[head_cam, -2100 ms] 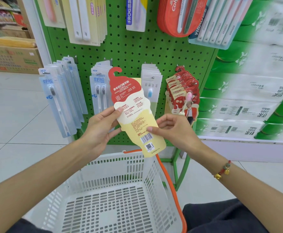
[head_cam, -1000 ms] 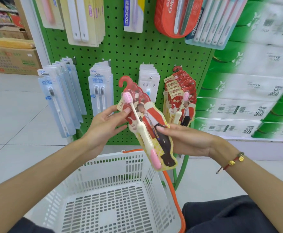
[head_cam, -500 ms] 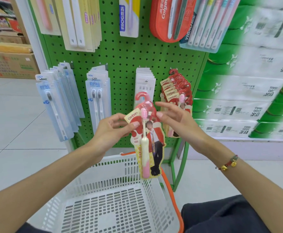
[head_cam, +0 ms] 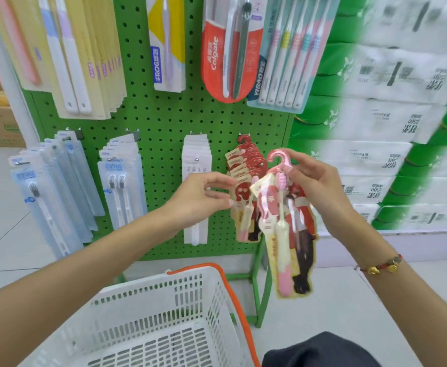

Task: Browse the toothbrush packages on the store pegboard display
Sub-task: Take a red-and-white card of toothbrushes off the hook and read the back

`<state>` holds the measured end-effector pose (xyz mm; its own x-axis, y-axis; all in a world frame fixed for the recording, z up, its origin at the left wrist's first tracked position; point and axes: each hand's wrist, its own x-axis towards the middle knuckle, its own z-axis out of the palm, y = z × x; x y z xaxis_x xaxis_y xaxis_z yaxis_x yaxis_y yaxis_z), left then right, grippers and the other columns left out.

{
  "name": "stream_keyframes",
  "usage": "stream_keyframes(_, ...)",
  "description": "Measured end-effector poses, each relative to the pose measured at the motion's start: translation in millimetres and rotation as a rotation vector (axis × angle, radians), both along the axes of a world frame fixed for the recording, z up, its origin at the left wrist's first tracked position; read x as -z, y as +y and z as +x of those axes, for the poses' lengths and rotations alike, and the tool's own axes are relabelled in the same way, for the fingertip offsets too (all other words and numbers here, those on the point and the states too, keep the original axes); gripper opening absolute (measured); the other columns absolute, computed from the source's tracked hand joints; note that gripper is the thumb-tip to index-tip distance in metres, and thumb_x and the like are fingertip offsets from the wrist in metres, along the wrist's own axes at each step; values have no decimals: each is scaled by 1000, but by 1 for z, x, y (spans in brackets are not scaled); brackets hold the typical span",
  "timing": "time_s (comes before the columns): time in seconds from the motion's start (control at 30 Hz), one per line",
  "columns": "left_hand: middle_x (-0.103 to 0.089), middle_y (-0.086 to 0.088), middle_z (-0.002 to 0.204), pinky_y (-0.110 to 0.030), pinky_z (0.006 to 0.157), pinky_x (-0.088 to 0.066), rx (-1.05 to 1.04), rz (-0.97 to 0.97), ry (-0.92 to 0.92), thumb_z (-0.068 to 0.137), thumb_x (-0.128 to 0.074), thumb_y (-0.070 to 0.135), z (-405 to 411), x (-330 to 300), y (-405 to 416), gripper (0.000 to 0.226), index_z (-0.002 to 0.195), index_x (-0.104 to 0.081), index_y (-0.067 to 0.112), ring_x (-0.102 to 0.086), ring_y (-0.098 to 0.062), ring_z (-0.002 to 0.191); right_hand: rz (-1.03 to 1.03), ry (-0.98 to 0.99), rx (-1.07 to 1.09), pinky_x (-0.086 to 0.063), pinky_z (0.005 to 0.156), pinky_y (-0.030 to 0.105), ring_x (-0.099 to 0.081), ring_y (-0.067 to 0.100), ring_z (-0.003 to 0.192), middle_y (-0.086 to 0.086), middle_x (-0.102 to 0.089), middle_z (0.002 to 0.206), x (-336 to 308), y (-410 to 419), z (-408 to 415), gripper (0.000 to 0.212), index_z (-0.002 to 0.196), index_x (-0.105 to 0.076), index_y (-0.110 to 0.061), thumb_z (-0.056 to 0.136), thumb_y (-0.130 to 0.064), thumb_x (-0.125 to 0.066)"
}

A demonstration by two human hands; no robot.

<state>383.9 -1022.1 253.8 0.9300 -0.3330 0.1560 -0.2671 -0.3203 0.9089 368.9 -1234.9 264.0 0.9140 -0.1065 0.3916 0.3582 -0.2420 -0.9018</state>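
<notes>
head view: one toothbrush pack in my right grip, beside its peg

head camera looks down at the red toothbrush package [head_cam: 291, 229] that i hold up in front of the green pegboard [head_cam: 164, 115]. my right hand [head_cam: 315, 186] pinches it near the top, fingers curled just under its pink hook [head_cam: 276, 156], so the card hangs down with the pink and cream brush facing me. it sits just to the right of the hanging stack of matching red packages [head_cam: 246, 176], low on the board's right side, overlapping them slightly.

my left hand [head_cam: 204, 200] is off the held pack, fingers loosely spread and reaching toward the hanging red stack; the fingertips look to be at its left edge, though i cannot tell if they touch. it holds nothing.

left of that stack hangs a row of white packs [head_cam: 197, 165], then blue twin-brush packs [head_cam: 121, 186], then a fan of pale blue single-brush packs [head_cam: 47, 197]. on the upper row are yellow packs [head_cam: 84, 56], a frog pack [head_cam: 166, 43], a red colgate pack [head_cam: 225, 49] and a teal multi-brush pack [head_cam: 288, 51].

below my arms sits a white shopping basket [head_cam: 148, 321] with an orange handle [head_cam: 233, 295]. to the right of the pegboard are stacked green and white tissue packs [head_cam: 381, 123], blurred. a red cord bracelet [head_cam: 378, 266] with gold charms is on my right wrist.
</notes>
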Motion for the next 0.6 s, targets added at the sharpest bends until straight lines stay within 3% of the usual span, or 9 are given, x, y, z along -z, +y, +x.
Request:
stream_keyframes(0.13, -63, 11, 117, -16, 80, -53, 11, 34, -59, 90, -63, 5, 24, -20, -23, 34, 117, -62, 26, -61, 0, 100, 69, 39, 111, -47, 50, 12, -61, 1, 52, -13, -69, 61, -7, -38, 22, 29, 103, -68, -31, 95, -5, -56)
stream_keyframes(0.2, -61, 11, 120, -23, 87, -54, 38, 66, -50, 91, -63, 8, 40, -33, -32, 34, 119, -62, 26, -59, -2, 106, 63, 60, 147, -47, 47, 16, -60, 2, 48, -10, -70, 62, -8, -54, 37, 27, 105, -68, -27, 96, -5, -55)
stream_keyframes(0.33, -60, 4, 123, -14, 68, -56, 7, 120, -14, 94, -57, 4, 74, -56, -42, 35, 127, -60, 16, -58, -7, 108, -42, 97, 205, -51, 57, 26, -66, 14, 65, 2, -70, 83, -3, -72, 75, 25, 120, -61, -19, 97, -11, -56)
stream_keyframes(0.4, -60, 5, 123, -19, 73, -57, -56, 203, -43, 94, -56, 6, 92, -60, -46, 34, 127, -59, 14, -58, -10, 108, -101, 99, 213, -53, 64, 34, -68, 25, 76, 9, -71, 90, 1, -75, 95, 25, 122, -56, -15, 97, -13, -56)
stream_keyframes(0.47, -60, 5, 125, -33, 89, -54, -110, 325, -93, 94, -57, 9, 108, -59, -51, 34, 127, -59, 16, -58, -13, 109, -139, 71, 197, -54, 61, 32, -68, 35, 80, 13, -71, 93, 3, -75, 115, 20, 117, -53, -16, 97, -13, -56)
stream_keyframes(0.53, -61, 6, 128, -40, 99, -48, -167, 492, -198, 93, -59, 15, 125, -58, -55, 35, 128, -58, 21, -58, -15, 113, -190, 16, 168, -51, 53, 24, -67, 37, 80, 12, -71, 89, 4, -73, 133, 18, 113, -53, -19, 97, -11, -55)
stream_keyframes(0.6, -61, 8, 129, -39, 99, -47, -222, 635, -316, 94, -59, 20, 138, -59, -58, 35, 128, -59, 25, -59, -15, 114, -260, -46, 124, -51, 55, 26, -68, 32, 76, 7, -72, 85, 7, -70, 149, 18, 111, -54, -22, 97, -10, -55)
